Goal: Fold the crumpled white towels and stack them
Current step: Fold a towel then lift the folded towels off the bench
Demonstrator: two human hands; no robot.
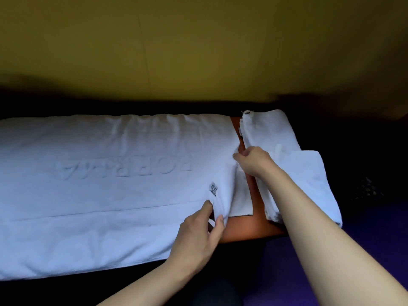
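A large white towel [106,173] lies spread flat over most of the orange-brown bench [245,228], covering it from the left edge of the view up to a bare strip of wood on the right. Raised lettering is woven into the towel's middle and reads upside down from this side; the letters look like "FOR" followed by a few more that are too soft to make out. Near the towel's right end a small sewn label [213,188] carries dark print that is too small to read. The left hand [198,237] pinches the towel's near right corner just below that label, thumb and forefinger curled on the cloth edge. The right hand [254,162] grips the towel's far right corner, its fingers curled round a bunch of cloth, the forearm crossing over the pile beside it. That pile of folded towels [298,173] sits to the right of the spread towel, across the bare strip, partly overhanging the bench's right end; another small tag [247,113] shows at its far corner, unreadable. Behind the spread towel rises a yellow-olive wall [198,45].
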